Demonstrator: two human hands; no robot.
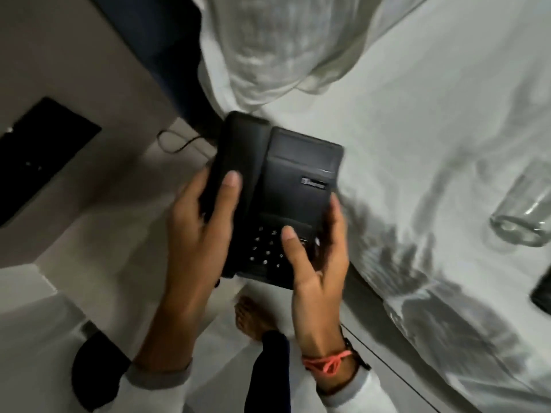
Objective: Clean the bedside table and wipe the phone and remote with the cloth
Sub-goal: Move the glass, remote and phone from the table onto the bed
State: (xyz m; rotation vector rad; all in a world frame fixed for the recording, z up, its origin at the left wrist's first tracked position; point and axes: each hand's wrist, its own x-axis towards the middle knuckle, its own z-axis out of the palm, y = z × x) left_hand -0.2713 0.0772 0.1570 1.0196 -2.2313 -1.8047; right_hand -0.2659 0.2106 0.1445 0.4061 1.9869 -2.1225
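Note:
A black desk phone (pixel 295 186) with a keypad and its handset on the left side is held up in the middle of the view, over the edge of a white bed. My left hand (pixel 199 231) grips the handset side, thumb on top. My right hand (pixel 319 269) holds the lower right corner, thumb resting on the keypad. A thin black cord (pixel 176 143) trails on the floor behind the phone. A dark object (pixel 541 293), perhaps the remote, lies cut off at the right edge on the bed. No cloth is in view.
A clear glass (pixel 521 216) lies on the white bed sheet (pixel 432 114) at right. A white pillow (pixel 283 43) sits at the top. A black panel (pixel 38 156) lies at left on the pale floor. My bare foot (pixel 253 317) stands below the phone.

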